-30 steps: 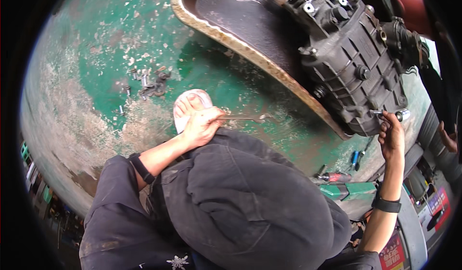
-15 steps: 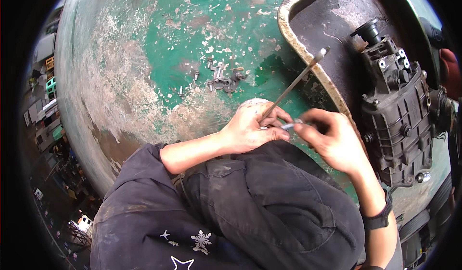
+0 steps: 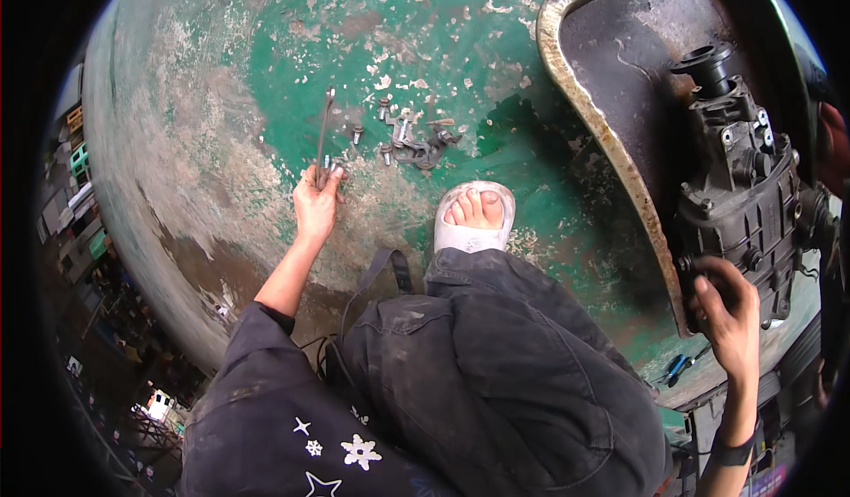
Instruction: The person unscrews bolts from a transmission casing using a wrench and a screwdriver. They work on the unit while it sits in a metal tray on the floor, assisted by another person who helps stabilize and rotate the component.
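My left hand is closed round the lower end of a long, thin metal wrench, low over the worn green floor. A small silver bolt shows beside its fingertips; I cannot tell whether it is held or lies on the floor. Just beyond lie several loose bolts and a dark metal bracket. Over on the right, my right hand has its fingers curled at the near left side of a grey gearbox. What lies between those fingers is hidden.
The gearbox rests in a dark metal tray with a rusty pale rim. Blue-handled pliers lie by the tray's near corner. My foot in a pale sandal stands on the floor between my hands. Cluttered goods line the far left.
My hands have parted from in front of my knees. The left carried the wrench left to the floor by the bolts; the right went to the gearbox. The silver piece between them is no longer visible there.
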A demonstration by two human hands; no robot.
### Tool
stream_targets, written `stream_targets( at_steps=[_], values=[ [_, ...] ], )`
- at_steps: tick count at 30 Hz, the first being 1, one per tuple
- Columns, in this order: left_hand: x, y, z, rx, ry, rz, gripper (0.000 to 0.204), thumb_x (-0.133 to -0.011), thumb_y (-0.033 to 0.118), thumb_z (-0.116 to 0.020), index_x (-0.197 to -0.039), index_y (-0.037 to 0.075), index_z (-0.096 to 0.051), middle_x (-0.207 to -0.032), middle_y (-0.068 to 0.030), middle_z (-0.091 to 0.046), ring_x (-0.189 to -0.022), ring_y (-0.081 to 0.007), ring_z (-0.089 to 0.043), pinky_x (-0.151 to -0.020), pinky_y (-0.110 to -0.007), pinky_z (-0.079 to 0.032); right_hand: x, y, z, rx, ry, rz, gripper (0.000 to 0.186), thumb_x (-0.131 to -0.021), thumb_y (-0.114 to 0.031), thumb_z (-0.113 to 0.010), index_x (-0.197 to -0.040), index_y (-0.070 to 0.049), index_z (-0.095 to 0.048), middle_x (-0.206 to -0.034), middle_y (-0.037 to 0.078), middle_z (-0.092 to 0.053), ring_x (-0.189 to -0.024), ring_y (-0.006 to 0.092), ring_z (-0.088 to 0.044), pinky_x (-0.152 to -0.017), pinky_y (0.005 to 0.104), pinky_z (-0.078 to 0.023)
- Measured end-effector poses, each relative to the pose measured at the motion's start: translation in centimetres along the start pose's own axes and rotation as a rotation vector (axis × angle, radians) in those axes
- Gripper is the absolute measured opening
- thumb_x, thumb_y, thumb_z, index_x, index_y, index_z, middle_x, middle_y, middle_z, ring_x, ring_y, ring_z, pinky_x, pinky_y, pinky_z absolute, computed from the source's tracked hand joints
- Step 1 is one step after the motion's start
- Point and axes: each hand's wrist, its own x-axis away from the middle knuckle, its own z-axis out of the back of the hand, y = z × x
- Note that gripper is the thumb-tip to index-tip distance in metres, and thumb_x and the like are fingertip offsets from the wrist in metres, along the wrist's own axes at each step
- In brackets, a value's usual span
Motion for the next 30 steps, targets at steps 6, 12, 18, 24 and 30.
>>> stream_targets(
  at_steps=[6,12,18,24,30],
  values=[
    [-1.1,-2.7,0.3,-0.389,0.089,-0.116,0.028,-0.087,0.023,-0.076,-0.093,-0.003,-0.068,-0.082,-0.0078,-0.069,-0.076,-0.0165,-0.062,-0.074,-0.032,-0.050,8.9,6.4,3.7,-0.113,0.184,-0.056,0.029,-0.086,-0.016,-0.067,-0.107,0.004,-0.065,-0.066,0.004,-0.058,-0.061,0.0117,-0.057,-0.062,0.0255,-0.045],
    [0.0,-0.3,-0.2,-0.419,-0.089,-0.065,0.028,-0.095,0.022,-0.066,-0.104,-0.004,-0.069,-0.093,-0.0118,-0.073,-0.079,-0.0172,-0.065,-0.077,-0.032,-0.052,20.6,19.3,4.5,-0.313,0.403,-0.160,0.018,-0.089,-0.013,-0.066,-0.097,0.004,-0.066,-0.071,0.005,-0.064,-0.065,0.0120,-0.061,-0.064,0.0264,-0.049],
    [3.2,0.5,-5.8,-0.575,-0.299,-0.137,0.026,-0.095,0.021,-0.065,-0.106,-0.003,-0.068,-0.094,-0.0117,-0.073,-0.081,-0.0173,-0.065,-0.078,-0.032,-0.052,24.7,39.8,1.0,-0.241,0.480,-0.741,0.021,-0.082,-0.014,-0.068,-0.094,0.003,-0.066,-0.075,0.010,-0.068,-0.066,0.0156,-0.063,-0.063,0.0294,-0.049],
    [9.2,1.1,-10.0,-0.686,-0.391,-0.177,0.025,-0.096,0.019,-0.064,-0.108,-0.003,-0.067,-0.095,-0.0116,-0.072,-0.082,-0.0174,-0.065,-0.080,-0.032,-0.052,21.5,56.1,-7.5,0.721,0.010,-0.432,0.070,-0.067,-0.009,-0.069,-0.134,-0.010,-0.050,-0.137,0.020,-0.052,-0.130,0.0351,-0.048,-0.105,0.0461,-0.041],
    [13.8,0.2,-10.4,-0.729,-0.294,-0.089,0.025,-0.096,0.017,-0.063,-0.110,-0.003,-0.066,-0.096,-0.0114,-0.071,-0.084,-0.0175,-0.065,-0.081,-0.032,-0.051,19.8,60.8,-13.5,0.833,-0.021,-0.089,0.033,-0.082,-0.021,-0.064,-0.113,-0.011,-0.058,-0.119,0.012,-0.058,-0.122,0.0311,-0.050,-0.111,0.0600,-0.028]
  ],
)
